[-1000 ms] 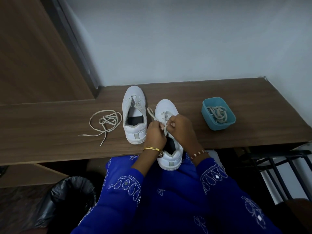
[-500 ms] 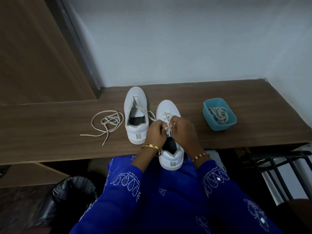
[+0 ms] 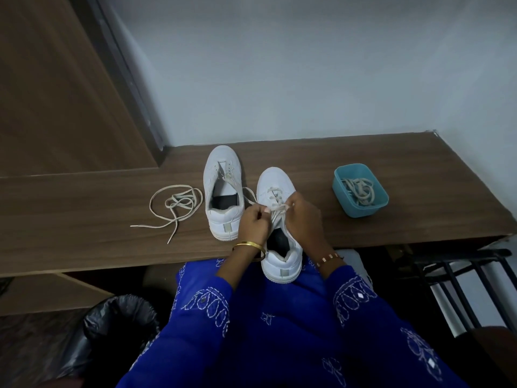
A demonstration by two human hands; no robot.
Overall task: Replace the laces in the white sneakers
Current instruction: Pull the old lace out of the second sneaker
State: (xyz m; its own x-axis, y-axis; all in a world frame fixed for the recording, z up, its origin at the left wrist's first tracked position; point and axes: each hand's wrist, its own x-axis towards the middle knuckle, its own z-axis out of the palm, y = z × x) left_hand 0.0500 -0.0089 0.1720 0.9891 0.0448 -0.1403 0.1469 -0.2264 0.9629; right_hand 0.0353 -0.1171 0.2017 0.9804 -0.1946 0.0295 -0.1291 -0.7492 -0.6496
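Two white sneakers stand on the wooden desk (image 3: 391,219). The right sneaker (image 3: 275,189) hangs with its heel over the desk's front edge and has a cream lace (image 3: 275,204) crossing its upper eyelets. My left hand (image 3: 253,224) pinches one lace end at the sneaker's left side. On the other side, my right hand (image 3: 303,217) pinches the lace over the tongue. The left sneaker (image 3: 222,189) stands beside it, mostly unlaced, with a short lace piece trailing toward my left hand.
A loose cream lace (image 3: 174,204) lies tangled on the desk left of the sneakers. A teal tub (image 3: 361,210) with more laces sits to the right. A black-lined bin (image 3: 117,329) stands below left, and a dark metal rack (image 3: 461,278) below right.
My hands have moved slightly apart across the right sneaker, pulling the lace taut between them. Both sneakers stay where they were.
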